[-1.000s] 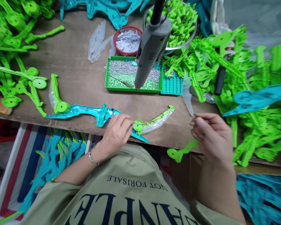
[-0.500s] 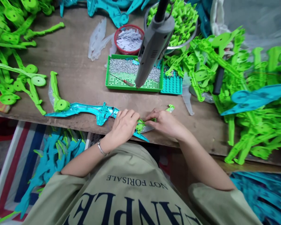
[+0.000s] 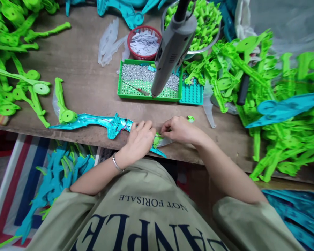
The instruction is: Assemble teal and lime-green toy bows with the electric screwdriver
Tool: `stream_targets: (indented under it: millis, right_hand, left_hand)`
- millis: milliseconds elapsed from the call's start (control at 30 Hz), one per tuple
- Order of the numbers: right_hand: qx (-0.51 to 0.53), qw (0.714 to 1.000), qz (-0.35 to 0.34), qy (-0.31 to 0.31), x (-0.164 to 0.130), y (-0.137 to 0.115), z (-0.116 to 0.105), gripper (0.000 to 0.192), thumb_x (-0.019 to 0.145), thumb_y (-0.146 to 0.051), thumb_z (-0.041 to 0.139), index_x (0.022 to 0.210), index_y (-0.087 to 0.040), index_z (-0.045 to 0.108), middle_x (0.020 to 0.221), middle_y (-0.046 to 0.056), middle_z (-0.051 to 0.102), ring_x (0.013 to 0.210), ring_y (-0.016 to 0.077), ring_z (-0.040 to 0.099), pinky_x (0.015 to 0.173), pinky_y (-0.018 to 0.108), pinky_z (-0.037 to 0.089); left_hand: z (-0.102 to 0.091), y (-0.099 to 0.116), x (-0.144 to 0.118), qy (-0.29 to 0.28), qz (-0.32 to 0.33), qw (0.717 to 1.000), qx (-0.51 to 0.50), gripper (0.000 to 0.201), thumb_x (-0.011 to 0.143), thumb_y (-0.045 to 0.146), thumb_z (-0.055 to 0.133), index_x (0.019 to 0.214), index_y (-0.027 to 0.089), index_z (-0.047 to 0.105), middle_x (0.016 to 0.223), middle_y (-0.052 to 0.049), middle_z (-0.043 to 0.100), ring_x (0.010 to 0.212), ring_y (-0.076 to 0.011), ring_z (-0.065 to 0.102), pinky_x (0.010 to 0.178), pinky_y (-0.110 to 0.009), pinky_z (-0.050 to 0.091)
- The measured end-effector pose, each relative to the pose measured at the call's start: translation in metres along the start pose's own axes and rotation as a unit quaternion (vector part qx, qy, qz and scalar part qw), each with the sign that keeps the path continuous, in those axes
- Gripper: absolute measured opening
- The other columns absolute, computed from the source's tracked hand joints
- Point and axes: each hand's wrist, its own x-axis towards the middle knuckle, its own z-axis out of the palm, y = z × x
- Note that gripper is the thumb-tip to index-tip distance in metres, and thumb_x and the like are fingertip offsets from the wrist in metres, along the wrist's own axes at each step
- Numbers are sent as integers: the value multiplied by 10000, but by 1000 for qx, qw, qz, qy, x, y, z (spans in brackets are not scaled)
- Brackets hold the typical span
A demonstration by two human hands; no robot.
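A turquoise plastic toy bow shell [image 3: 94,120] lies along the table's front edge, its hollow side up, with thin wires at its middle. At its left end a green limb piece [image 3: 67,115] is set on it. My left hand [image 3: 142,139] lies over the right part of the shell, fingers curled onto it and hiding it. My right hand [image 3: 178,129] is closed in a pinch beside a second green limb piece [image 3: 157,140] at the shell's right end. What those fingertips hold is hidden. A translucent plastic piece [image 3: 165,142] shows below them.
An electric screwdriver [image 3: 172,52] hangs over a green tray [image 3: 149,97] of screws. Behind stand a red basket [image 3: 142,55] of white slips and a bowl [image 3: 196,52] of green parts. Green limb piles [image 3: 285,139] flank both sides. A turquoise tray [image 3: 191,93] adjoins the screw tray.
My right hand has shifted slightly, its fingers drawn closer together, and more of its green piece's outer end is covered. My left hand stays on the bow shell.
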Motion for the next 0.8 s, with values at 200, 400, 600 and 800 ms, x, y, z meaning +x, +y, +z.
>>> stream_targets:
  millis: [200, 400, 600, 800]
  right_hand:
    - [-26, 999, -6, -30, 9, -3, -4, 164, 770, -123, 667, 804, -195, 811, 793, 28, 798, 697, 148, 669, 631, 243, 396]
    - [-61, 998, -8, -35, 10, -8, -5, 195, 774, -121, 641, 812, -194, 818, 805, 49, 798, 713, 164, 674, 636, 256, 390]
    - [-60, 998, -9, -33, 11, -11, -4, 194, 742, -116, 653, 801, -202, 817, 784, 61, 796, 684, 177, 670, 604, 268, 391]
    - [-54, 998, 5, -18, 10, -11, -1, 182, 738, -126, 667, 803, -204, 818, 780, 62, 795, 696, 179, 677, 608, 262, 398]
  left_hand:
    - [0, 3, -2, -4, -6, 1000, 17, 170, 1009, 152, 474, 996, 155, 644, 1138, -127, 649, 1068, -303, 600, 843, -435, 415]
    - [0, 3, -4, -9, 7, 1000, 18, 167, 1020, 148, 444, 999, 159, 610, 1151, -116, 635, 1067, -299, 602, 879, -443, 422]
    - [0, 1, -5, 1, 42, 998, 35, 188, 985, 75, 406, 992, 150, 577, 1122, -125, 616, 1034, -313, 593, 855, -455, 430]
    - [7, -6, -5, 12, 63, 998, 17, 205, 962, 42, 393, 977, 157, 562, 1112, -131, 618, 1008, -293, 580, 878, -447, 413]
